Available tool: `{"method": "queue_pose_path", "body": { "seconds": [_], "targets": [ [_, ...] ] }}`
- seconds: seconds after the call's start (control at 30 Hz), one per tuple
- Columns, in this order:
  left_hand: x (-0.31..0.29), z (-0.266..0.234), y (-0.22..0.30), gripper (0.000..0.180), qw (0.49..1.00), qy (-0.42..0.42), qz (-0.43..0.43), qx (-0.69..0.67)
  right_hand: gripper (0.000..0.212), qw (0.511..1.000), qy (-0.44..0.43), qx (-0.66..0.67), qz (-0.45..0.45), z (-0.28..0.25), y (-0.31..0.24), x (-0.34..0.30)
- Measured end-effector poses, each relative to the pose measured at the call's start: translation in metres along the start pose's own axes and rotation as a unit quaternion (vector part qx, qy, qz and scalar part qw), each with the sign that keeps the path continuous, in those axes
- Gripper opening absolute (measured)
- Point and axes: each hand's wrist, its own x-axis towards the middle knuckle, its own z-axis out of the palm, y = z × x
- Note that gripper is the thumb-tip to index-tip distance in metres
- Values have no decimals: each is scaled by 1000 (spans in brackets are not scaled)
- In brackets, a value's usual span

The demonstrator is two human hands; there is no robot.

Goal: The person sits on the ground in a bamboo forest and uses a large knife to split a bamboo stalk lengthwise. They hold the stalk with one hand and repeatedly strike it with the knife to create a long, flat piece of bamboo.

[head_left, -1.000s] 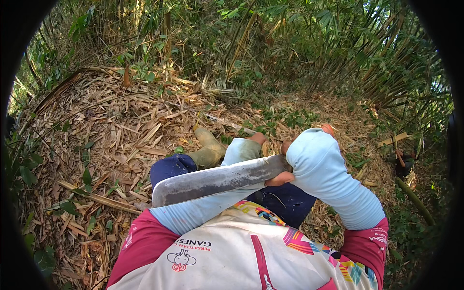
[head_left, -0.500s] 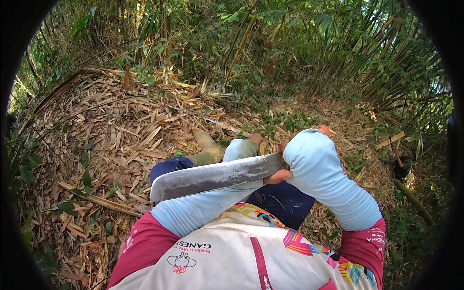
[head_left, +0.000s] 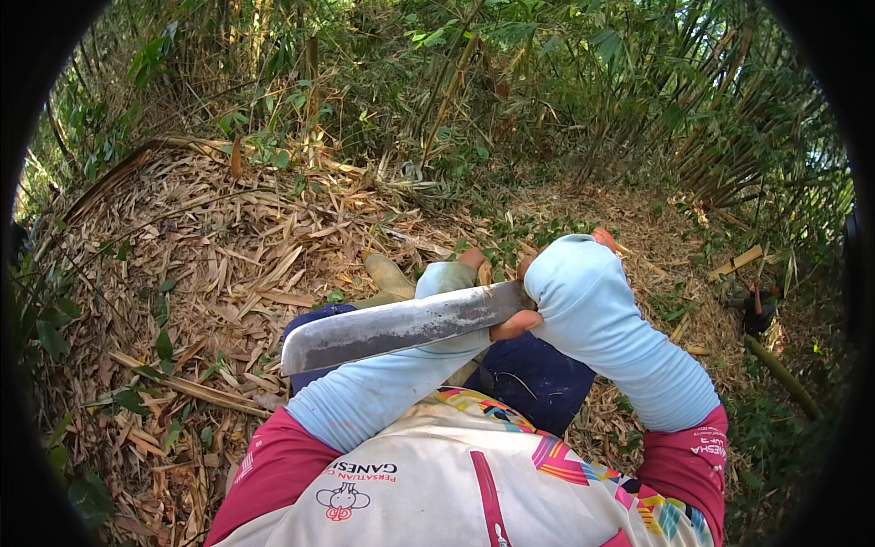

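A broad machete (head_left: 401, 326) lies across the front of my body, its dark, worn blade pointing left. My right hand (head_left: 517, 325) is closed on it at the blade's base, the thumb showing below. The light blue sleeve covers most of that hand, and an orange-red tip (head_left: 603, 239) sticks out beyond the cuff. Behind the blade, my left hand (head_left: 471, 259) shows only in part past its blue cuff. Its fingers are mostly hidden, beside a small brown piece (head_left: 485, 273), and whether they hold it I cannot tell.
Dry bamboo leaves (head_left: 210, 246) cover the ground around my boot (head_left: 387, 273). A split bamboo strip (head_left: 196, 385) lies at left. Dense bamboo (head_left: 711, 137) stands behind. At right are another person (head_left: 759, 310), a pale bamboo piece (head_left: 736, 263) and a green pole (head_left: 782, 376).
Both hands and the machete have shifted slightly up and to the left. A small brown piece now shows beside my left hand. My right hand keeps its hold.
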Motion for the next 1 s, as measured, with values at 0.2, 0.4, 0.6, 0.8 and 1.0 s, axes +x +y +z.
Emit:
{"method": "queue_pose_path", "body": {
  "seconds": [0.2,0.4,0.6,0.8,1.0],
  "targets": [
    [-1,18,-14,104,994,73,-13,-81,21,1000,-4,-9,5,0,-2,5],
    [5,-16,30,92,998,51,9,-34,20,1000,-10,-20,18,1,1,12],
    [19,-7,10,90,932,205,244,173,19,999,-16,-28,20,2,3,20],
    [25,-3,-3,85,970,193,124,75,21,999,-19,-20,46,5,4,32],
    [25,-10,22,47,976,211,54,6,10,983,-50,32,173,-3,16,58]
  ]
}}
